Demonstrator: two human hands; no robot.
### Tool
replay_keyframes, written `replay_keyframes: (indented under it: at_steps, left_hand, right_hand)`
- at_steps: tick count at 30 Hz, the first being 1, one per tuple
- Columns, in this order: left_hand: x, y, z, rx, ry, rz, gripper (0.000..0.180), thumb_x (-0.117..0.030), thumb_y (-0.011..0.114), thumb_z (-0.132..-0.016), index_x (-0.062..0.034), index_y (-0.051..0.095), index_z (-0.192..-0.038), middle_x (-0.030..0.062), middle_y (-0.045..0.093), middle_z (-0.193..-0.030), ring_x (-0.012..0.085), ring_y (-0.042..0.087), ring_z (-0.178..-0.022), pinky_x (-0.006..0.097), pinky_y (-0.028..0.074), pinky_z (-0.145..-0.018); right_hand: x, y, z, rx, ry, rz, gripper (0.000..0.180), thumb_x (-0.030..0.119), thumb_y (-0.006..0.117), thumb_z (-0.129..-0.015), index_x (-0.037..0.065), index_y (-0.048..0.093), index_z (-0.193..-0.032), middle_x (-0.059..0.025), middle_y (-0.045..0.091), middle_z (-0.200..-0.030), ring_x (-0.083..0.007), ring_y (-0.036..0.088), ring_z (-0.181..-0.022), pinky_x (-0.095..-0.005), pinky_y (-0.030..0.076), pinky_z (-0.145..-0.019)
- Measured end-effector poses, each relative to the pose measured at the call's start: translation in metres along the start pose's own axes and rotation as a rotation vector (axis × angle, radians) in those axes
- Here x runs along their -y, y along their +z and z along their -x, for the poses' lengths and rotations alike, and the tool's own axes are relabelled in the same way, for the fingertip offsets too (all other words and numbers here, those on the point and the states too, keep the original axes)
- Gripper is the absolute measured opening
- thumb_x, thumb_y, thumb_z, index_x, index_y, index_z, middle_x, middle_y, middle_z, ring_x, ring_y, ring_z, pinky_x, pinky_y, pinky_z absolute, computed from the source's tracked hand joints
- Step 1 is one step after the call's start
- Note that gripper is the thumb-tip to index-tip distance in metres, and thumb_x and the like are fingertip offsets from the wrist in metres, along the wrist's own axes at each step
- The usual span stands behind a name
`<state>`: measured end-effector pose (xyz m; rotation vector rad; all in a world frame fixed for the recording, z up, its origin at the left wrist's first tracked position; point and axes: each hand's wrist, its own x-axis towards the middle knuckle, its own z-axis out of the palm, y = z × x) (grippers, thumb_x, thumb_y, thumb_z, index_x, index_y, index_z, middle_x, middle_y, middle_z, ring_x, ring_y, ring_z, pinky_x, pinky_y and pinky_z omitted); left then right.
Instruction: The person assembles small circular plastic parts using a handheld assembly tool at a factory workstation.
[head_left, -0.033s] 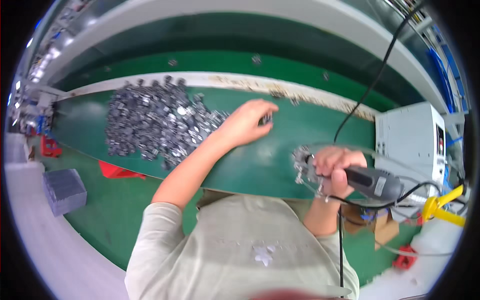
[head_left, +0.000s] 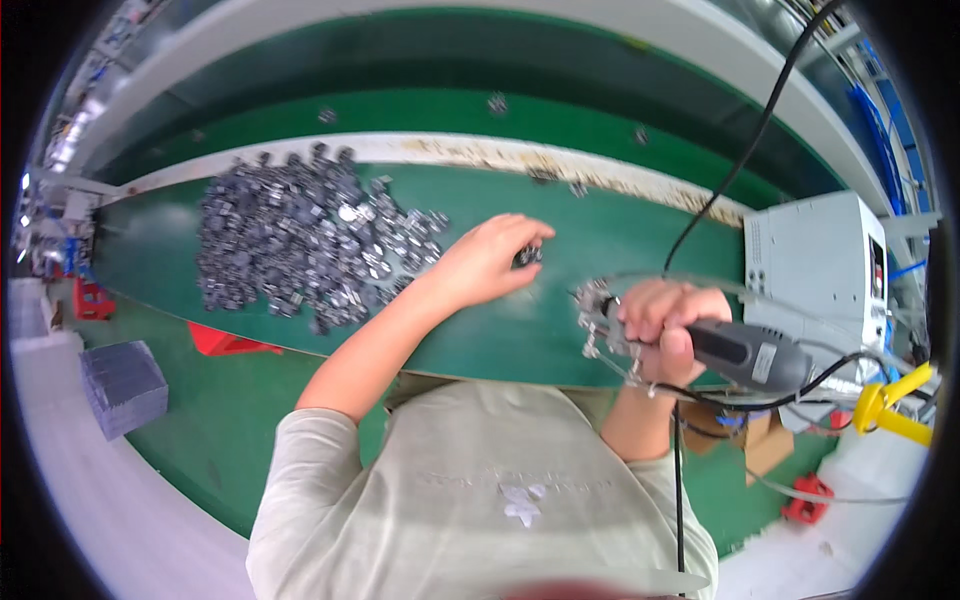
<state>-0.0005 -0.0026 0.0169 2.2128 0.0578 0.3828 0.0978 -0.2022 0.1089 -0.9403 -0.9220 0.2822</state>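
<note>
My left hand (head_left: pixel 490 262) rests low over the green bench, its thumb and fingers curled round a small dark metallic part (head_left: pixel 528 255). Much of that part is hidden by the fingers. To the right, my right hand (head_left: pixel 668 325) is wrapped round a grey and black corded electric screwdriver (head_left: pixel 752 356). A metal head (head_left: pixel 598 312) with a thin tip sits at the tool's front, pointing left toward the part, with a gap between them. Left of my left hand lies a wide heap of small dark and shiny metal parts (head_left: pixel 290 240).
A white box-shaped machine (head_left: pixel 812 285) stands at the bench's right end, with a yellow-handled thing (head_left: pixel 888 408) near it. A black cable (head_left: pixel 745 160) hangs from above. A white ledge (head_left: pixel 440 148) runs along the back. Red stools (head_left: pixel 232 340) and a grey stack (head_left: pixel 124 385) stand below.
The whole view has shifted slightly. Against the bench, my left hand has come a little nearer with its part, which shows more plainly. The screwdriver stays in my right hand.
</note>
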Motion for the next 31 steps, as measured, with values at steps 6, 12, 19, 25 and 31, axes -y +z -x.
replay_keyframes:
  at_steps: [6, 12, 19, 25, 31]
  left_hand:
    - [-0.01, 0.016, 0.014, 0.011, 0.095, -0.077, 0.047, -0.012, 0.076, -0.071, -0.0061, 0.062, -0.116, 0.0082, 0.062, -0.102, 0.0287, 0.058, -0.099, 0.041, 0.048, -0.088]
    - [0.0, 0.019, 0.019, 0.014, 0.127, -0.086, 0.034, -0.015, 0.078, -0.068, -0.0066, 0.067, -0.1, 0.0057, 0.059, -0.098, 0.0269, 0.056, -0.096, 0.038, 0.047, -0.085]
    - [-0.002, 0.024, 0.021, -0.006, 0.107, -0.07, 0.026, -0.015, 0.078, -0.069, -0.0073, 0.068, -0.091, 0.004, 0.059, -0.095, 0.0254, 0.057, -0.093, 0.038, 0.047, -0.084]
    - [-0.001, 0.022, 0.021, -0.007, 0.114, -0.07, 0.025, -0.015, 0.078, -0.069, -0.0076, 0.069, -0.092, 0.0034, 0.059, -0.095, 0.0249, 0.057, -0.093, 0.038, 0.047, -0.084]
    - [0.002, 0.022, 0.021, 0.014, 0.107, -0.067, 0.026, -0.015, 0.078, -0.07, -0.0082, 0.069, -0.093, 0.0039, 0.059, -0.097, 0.0251, 0.057, -0.095, 0.037, 0.047, -0.085]
  right_hand:
    - [-0.02, 0.002, -0.006, 0.013, -0.007, -0.139, 0.025, 0.01, 0.072, -0.086, 0.003, 0.048, -0.087, -0.007, 0.054, -0.065, -0.0156, 0.051, -0.053, -0.0352, 0.05, -0.054]
    - [-0.034, 0.004, -0.005, 0.048, -0.002, -0.095, 0.026, 0.009, 0.073, -0.085, 0.003, 0.049, -0.088, -0.0074, 0.055, -0.066, -0.0161, 0.052, -0.054, -0.0363, 0.052, -0.056]
    - [-0.034, 0.003, -0.001, 0.061, 0.03, -0.095, 0.026, 0.009, 0.074, -0.085, 0.003, 0.049, -0.089, -0.0075, 0.056, -0.067, -0.0165, 0.053, -0.055, -0.0371, 0.053, -0.058]
    - [-0.036, 0.005, -0.003, 0.067, 0.016, -0.066, 0.026, 0.009, 0.074, -0.085, 0.004, 0.049, -0.088, -0.0074, 0.056, -0.067, -0.0166, 0.053, -0.055, -0.0369, 0.052, -0.058]
    - [-0.035, 0.004, -0.002, 0.103, 0.038, -0.101, 0.028, 0.011, 0.076, -0.084, 0.004, 0.049, -0.088, -0.0075, 0.056, -0.066, -0.0175, 0.054, -0.057, -0.0389, 0.053, -0.06]
